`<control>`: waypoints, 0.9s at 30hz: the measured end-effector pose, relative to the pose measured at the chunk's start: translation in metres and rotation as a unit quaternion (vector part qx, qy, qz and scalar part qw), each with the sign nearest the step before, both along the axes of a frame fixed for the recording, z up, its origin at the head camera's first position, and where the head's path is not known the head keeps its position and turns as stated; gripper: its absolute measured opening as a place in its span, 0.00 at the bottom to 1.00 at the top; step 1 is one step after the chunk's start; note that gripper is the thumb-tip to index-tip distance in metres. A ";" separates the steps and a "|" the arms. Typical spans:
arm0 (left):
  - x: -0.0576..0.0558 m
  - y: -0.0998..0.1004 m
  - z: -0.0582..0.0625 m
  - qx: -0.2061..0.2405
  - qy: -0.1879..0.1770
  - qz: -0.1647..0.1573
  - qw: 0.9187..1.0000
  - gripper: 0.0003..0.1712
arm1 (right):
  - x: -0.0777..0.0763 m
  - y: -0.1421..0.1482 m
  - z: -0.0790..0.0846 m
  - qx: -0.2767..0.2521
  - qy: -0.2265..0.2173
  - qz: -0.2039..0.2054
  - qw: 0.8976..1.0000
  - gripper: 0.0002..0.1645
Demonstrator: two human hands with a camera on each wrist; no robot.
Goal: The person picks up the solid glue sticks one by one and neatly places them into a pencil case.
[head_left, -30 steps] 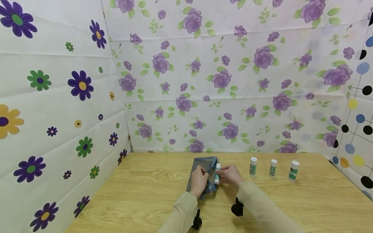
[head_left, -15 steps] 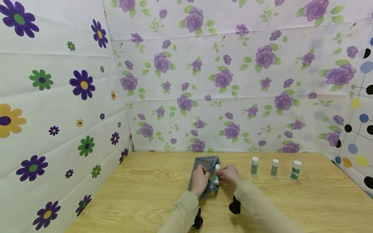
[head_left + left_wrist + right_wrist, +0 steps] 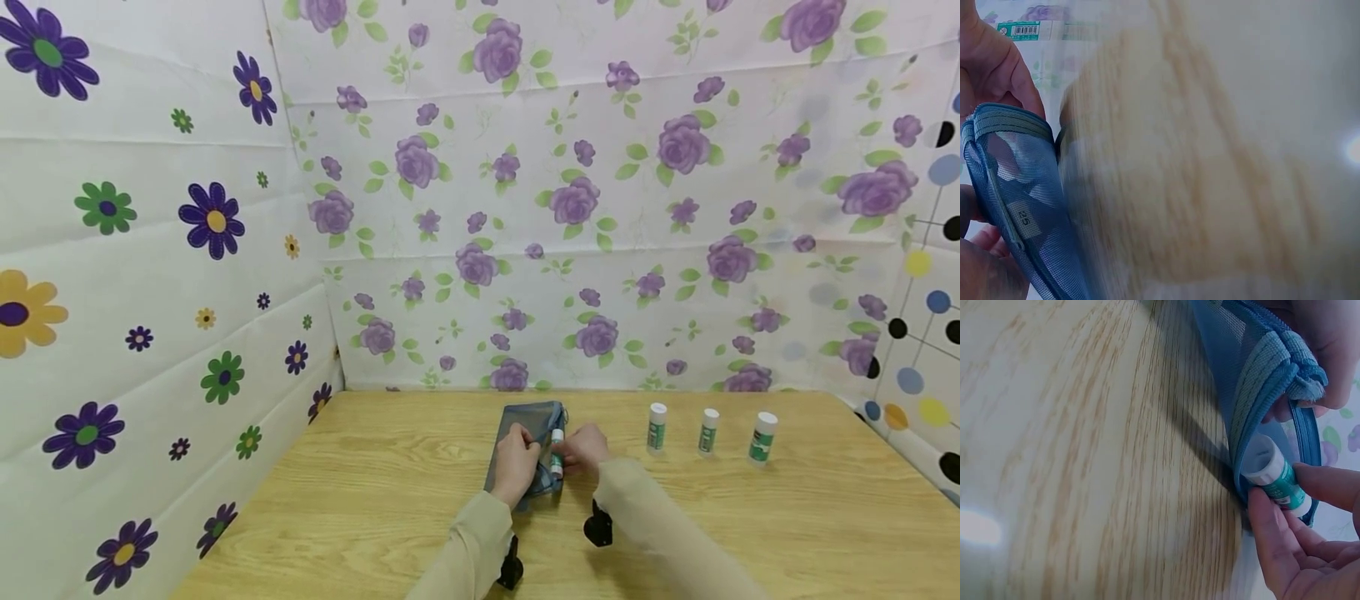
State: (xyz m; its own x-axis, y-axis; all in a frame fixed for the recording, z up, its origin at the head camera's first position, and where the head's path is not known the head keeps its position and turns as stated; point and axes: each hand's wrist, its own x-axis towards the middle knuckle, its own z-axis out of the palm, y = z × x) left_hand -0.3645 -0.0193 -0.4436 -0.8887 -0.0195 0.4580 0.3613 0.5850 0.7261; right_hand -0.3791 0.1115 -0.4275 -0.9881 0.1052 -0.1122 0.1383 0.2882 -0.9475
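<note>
A blue mesh zip pouch [image 3: 534,412] lies near the middle of the table, its zipped mouth facing right. My left hand [image 3: 516,462] pinches the pouch's upper edge, holding the mouth parted. Between the thumb and fingers of my right hand [image 3: 588,447] is a white glue stick [image 3: 557,460] with a green label. In the right wrist view that glue stick [image 3: 1280,483] sits between the two zip edges, one end inside the mouth. The left wrist view shows the pouch [image 3: 1038,187] with a small "25" tag; part of the left hand is out of frame there.
To the right, three glue sticks stand upright in a row: one nearest the pouch [image 3: 657,427], a slimmer one [image 3: 708,432] and a thicker one [image 3: 762,438]. The wooden table [image 3: 375,467] meets flower-printed cloth behind and at left.
My right hand has moved slightly left with the glue stick, which has gone from beside the pouch's mouth to within its edges. The left hand keeps its place on the pouch.
</note>
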 end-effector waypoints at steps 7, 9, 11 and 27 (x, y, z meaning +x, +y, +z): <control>-0.001 0.000 -0.001 0.006 0.001 -0.004 1.000 0.09 | -0.003 -0.001 -0.002 0.009 -0.009 -0.003 1.000 0.13; -0.002 0.000 -0.002 0.007 0.001 -0.005 1.000 0.09 | -0.003 -0.001 -0.001 0.013 -0.010 -0.003 1.000 0.13; -0.002 0.000 -0.002 0.005 0.000 -0.002 1.000 0.09 | -0.003 -0.001 -0.001 0.021 -0.010 -0.003 1.000 0.13; -0.002 0.000 0.001 0.013 -0.023 -0.004 1.000 0.09 | -0.005 0.001 0.007 0.057 0.006 -0.018 0.998 0.08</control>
State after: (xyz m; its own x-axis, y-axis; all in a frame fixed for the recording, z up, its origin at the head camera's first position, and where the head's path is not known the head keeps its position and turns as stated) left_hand -0.3669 -0.0193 -0.4425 -0.9086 -0.0241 0.4170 0.3323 0.5632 0.7565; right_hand -0.3841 0.1124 -0.4204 -0.9847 0.1515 -0.0859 0.1393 0.3891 -0.9106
